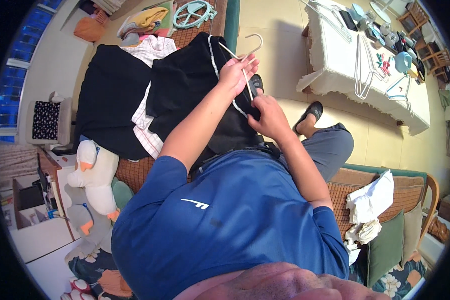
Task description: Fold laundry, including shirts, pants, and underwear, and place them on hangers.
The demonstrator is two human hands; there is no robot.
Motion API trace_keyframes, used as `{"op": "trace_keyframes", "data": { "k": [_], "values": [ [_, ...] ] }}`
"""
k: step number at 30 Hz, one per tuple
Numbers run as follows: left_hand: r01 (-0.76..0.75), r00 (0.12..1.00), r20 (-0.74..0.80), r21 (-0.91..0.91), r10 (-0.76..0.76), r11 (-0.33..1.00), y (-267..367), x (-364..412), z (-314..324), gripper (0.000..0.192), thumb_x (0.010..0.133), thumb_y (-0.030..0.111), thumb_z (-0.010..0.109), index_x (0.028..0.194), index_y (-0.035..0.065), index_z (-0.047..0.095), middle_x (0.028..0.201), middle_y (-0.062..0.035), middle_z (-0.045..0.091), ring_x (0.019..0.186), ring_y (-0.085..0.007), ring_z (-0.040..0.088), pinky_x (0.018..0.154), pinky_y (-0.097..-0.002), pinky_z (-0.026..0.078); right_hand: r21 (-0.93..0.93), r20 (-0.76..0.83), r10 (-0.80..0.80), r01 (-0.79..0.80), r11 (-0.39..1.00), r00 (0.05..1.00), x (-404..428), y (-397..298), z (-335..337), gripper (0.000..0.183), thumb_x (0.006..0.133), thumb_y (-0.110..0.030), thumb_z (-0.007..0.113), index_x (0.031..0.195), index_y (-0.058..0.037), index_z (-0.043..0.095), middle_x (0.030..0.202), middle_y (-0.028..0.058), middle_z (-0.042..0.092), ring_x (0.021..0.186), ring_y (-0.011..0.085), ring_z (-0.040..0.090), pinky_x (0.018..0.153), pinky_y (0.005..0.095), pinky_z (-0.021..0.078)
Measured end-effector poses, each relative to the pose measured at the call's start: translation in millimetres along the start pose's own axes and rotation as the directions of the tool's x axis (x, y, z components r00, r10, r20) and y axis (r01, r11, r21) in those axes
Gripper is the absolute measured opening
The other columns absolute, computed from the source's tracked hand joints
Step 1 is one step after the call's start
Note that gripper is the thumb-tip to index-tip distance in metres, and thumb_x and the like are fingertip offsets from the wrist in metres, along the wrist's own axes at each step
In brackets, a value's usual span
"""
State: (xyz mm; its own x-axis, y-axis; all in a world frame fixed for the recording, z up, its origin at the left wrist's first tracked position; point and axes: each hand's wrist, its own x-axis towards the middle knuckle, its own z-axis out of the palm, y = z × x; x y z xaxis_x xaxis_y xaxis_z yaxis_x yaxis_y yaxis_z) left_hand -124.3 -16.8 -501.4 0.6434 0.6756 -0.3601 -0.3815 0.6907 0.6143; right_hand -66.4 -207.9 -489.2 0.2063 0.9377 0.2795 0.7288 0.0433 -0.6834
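Note:
A white clothes hanger (248, 84) crosses my left hand (238, 74), which holds it near the neck, palm turned up. Its hook points away to the upper right. Under both hands lies a black garment (183, 82) with a white trim line along its opening; one hanger arm reaches into the fabric at the far side. My right hand (270, 117) pinches the dark cloth at the near side of the opening, where the hanger's other end meets my fingers. Those fingers hide that end. Beside it are another black garment (110, 97) and a white checked cloth (150, 138).
A table (333, 80) with a white cloth stands at right, bearing white hangers (363, 71), a blue hanger (399, 93) and clothes pegs (384, 65). Plush geese (97, 180) lie at left. White cloths (371, 198) rest on the seat, lower right. A round drying rack (194, 15) lies beyond.

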Motion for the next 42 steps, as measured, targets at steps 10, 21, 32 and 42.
{"op": "trace_keyframes", "data": {
  "k": [10, 21, 32, 42],
  "values": [
    [-0.084, 0.996, -0.011, -0.108, 0.084, 0.991, -5, 25, 8, 0.022, 0.095, -0.005, 0.053, 0.112, 0.005, 0.045, 0.12, -0.0187, 0.062, 0.105, -0.0333, 0.065, 0.09, -0.0436, 0.055, 0.074, -0.181, 0.0, 0.014, 0.997, 0.983, -48, 15, 10, 0.029, 0.069, -0.007, 0.079, 0.086, -0.0033, 0.057, 0.096, 0.0131, 0.057, 0.095, 0.035, 0.055, 0.083, 0.0414, 0.0458],
    [0.142, 0.96, 0.261, -0.147, -0.1, 0.979, -56, -12, 60, 0.021, 0.098, 0.002, 0.052, 0.118, 0.0089, 0.051, 0.128, -0.0123, 0.06, 0.121, -0.0295, 0.058, 0.104, -0.0456, 0.048, 0.948, 0.044, 0.45, -0.179, 0.263, 0.892, -100, 52, -40, 0.063, 0.091, -0.004, 0.064, 0.146, -0.0062, 0.033, 0.135, 0.0173, 0.053, 0.12, 0.0246, 0.058, 0.095, 0.0329, 0.0503],
    [0.343, 0.767, 0.482, 0.25, -0.424, 0.905, -136, -49, 115, 0.048, 0.101, 0.01, 0.052, 0.145, 0.0025, 0.033, 0.142, -0.0202, 0.049, 0.132, -0.0321, 0.05, 0.112, -0.0417, 0.04, 0.587, -0.099, 0.741, -0.562, 0.582, 0.664, -160, 46, -119, 0.018, 0.105, -0.019, 0.043, 0.115, -0.0055, 0.052, 0.082, 0.007, 0.068, 0.059, 0.0092, 0.06, 0.053, 0.0237, 0.0481],
    [-0.531, 0.845, 0.532, 0.825, 0.052, 0.196, -33, -65, 24, 0.023, 0.086, 0.004, 0.065, 0.109, 0.0023, 0.067, 0.115, -0.0116, 0.068, 0.117, -0.0263, 0.061, 0.101, -0.0377, 0.047, 0.684, -0.48, 0.801, -0.419, 0.598, 0.359, -92, 267, -215, 0.03, 0.102, -0.018, 0.041, 0.126, -0.0019, 0.048, 0.073, 0.0118, 0.067, 0.053, 0.0159, 0.061, 0.046, 0.0303, 0.0488]
  ]
}}
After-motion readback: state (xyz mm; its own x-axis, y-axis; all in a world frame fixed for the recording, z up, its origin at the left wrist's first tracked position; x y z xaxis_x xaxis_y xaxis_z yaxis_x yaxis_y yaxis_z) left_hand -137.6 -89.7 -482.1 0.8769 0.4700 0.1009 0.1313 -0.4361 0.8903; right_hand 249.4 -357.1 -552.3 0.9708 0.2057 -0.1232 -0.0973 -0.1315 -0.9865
